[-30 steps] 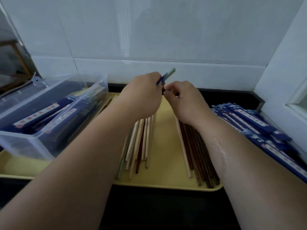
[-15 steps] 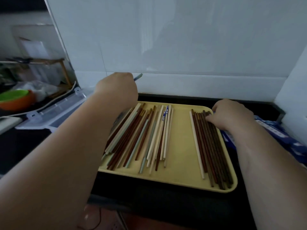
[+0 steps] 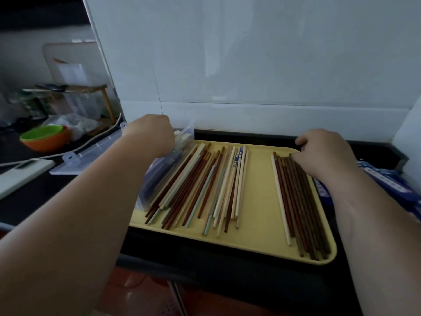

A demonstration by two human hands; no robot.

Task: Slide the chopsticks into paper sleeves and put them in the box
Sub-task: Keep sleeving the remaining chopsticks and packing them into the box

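Tray before all else: your pale yellow plastic tray (image 3: pixel 257 201) lies on the dark counter against the white tiled wall, and it seems to serve as a sorting bed that keeps loose sticks from rolling off. On its left edge stands the clear plastic storage box (image 3: pixel 157 179), with blurred dark-blue shapes inside that look like finished sleeved pairs; its clear lid (image 3: pixel 91 156) lies off to the left, out of your way. Off the tray's right edge you keep the pile of blue paper sleeves (image 3: pixel 387 185), near your right arm, probably for a short reach. Bare chopsticks lie in two lots: the mixed cream, mint and red-brown bundle (image 3: pixel 200 185) just beside the box, and the dark brown bundle with one cream stick (image 3: pixel 298 201) along the right side, apparently sorted by colour for pairing. Your left hand (image 3: pixel 150 135) is at the box's far end, its fingers hidden behind its back, so I cannot tell whether it grips anything. Your right hand (image 3: pixel 328 151) has bent fingers down on the dark bundle's far ends; whether one is pinched, I cannot tell. White strips on the sleeves and the blue-patterned white chopstick (image 3: pixel 237 157) carry print too small to read.
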